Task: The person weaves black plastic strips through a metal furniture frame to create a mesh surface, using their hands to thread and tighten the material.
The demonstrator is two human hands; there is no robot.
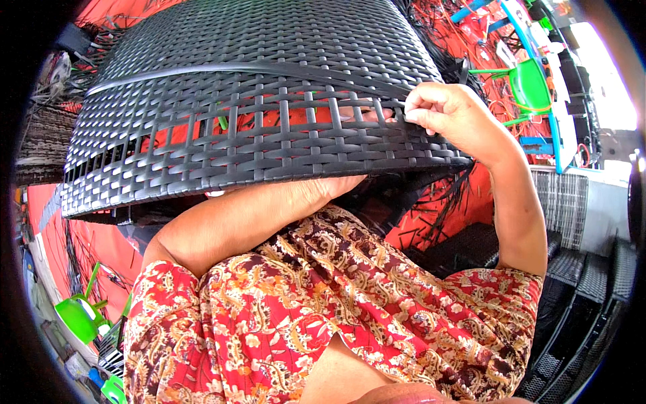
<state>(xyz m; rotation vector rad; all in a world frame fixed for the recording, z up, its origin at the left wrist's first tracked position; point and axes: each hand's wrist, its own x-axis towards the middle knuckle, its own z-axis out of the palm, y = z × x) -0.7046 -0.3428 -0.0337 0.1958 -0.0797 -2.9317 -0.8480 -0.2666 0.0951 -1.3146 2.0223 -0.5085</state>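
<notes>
A large black woven wicker piece [323, 155] fills the upper middle, with a row of openings running across its lower part. One long flat black plastic strip [269, 67] arcs loosely over its outside. At the right end of the openings, my right hand [447, 114] pinches this strip, thumb against forefinger, close against the weave. My left forearm reaches under the lower edge to the inside. Through the openings, the fingers of my left hand [367, 113] show stretched out behind the weave near my right hand; the rest of that hand is hidden.
Loose black strips [437, 209] lie scattered over the red floor covering [474, 202]. A green chair [530, 84] stands at the upper right beside a blue-framed table [555, 135]. Other dark woven pieces [592, 276] stand at the right. Another green chair [77, 316] is at lower left.
</notes>
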